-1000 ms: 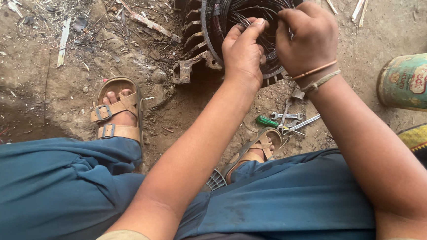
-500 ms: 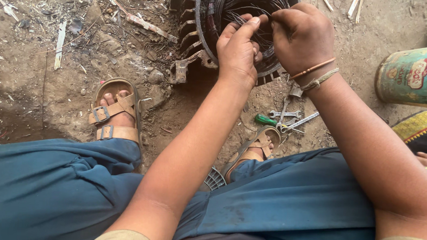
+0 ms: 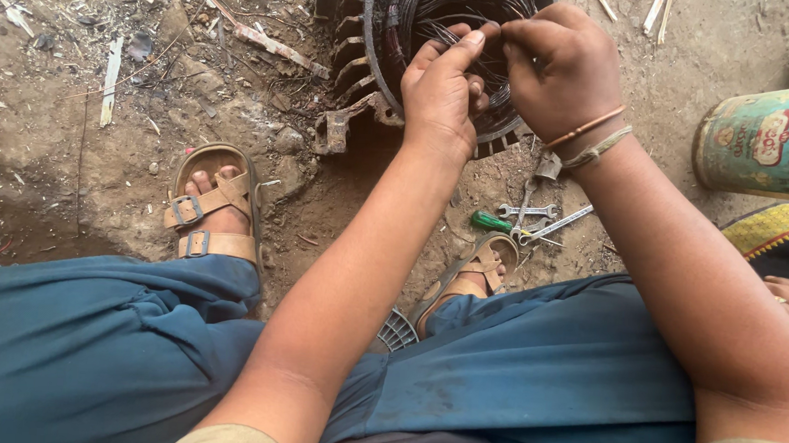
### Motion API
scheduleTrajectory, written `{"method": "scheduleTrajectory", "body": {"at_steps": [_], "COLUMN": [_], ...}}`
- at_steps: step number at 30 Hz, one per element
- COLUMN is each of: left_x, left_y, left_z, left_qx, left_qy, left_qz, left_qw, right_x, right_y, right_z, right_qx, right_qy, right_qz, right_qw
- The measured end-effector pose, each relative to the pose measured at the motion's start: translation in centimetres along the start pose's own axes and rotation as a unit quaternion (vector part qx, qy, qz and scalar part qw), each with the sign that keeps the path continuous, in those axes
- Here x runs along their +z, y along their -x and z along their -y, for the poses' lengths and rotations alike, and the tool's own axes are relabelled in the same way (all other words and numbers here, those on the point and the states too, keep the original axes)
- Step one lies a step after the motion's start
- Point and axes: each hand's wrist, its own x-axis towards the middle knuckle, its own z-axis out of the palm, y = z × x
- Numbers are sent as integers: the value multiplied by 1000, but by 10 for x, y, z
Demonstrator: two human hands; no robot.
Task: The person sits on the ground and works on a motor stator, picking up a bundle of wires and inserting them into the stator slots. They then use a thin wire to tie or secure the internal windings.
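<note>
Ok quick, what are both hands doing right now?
Left hand: closed, fingers pinched on the dark wire coils inside the finned motor housing.
Right hand: closed, also pinching the coils, just beside the left.

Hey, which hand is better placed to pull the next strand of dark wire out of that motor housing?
Probably the right hand: its fingertips pinch at the dark wire coils inside the finned motor housing. The left hand rests lower on the rim, seemingly steadying it.
</note>
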Motion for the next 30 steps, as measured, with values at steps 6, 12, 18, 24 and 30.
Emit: {"method": "scheduleTrajectory", "body": {"at_steps": [6,12,18,24,30], "left_x": [0,4,9,11,8], "left_y": [4,8,12,12,9], "left_z": [-5,-9,-11,-13,-12], "left_qx": [-18,-27,-24,-18,-18], "left_qy": [34,35,9,-6,4], "left_qz": [25,-10,-40,-40,-36], "left_qw": [999,999,999,999,999], "right_x": [-14,-13,0,14,16], "right_y": [3,-2,-3,-3,3], "right_z": [-7,-22,-28,-24,-18], "right_qx": [-80,48,-27,-16,-9], "right_qy": [-1,-98,86,128,105], "right_qz": [51,-33,-42,-44,-56], "right_qw": [995,993,995,991,993]}}
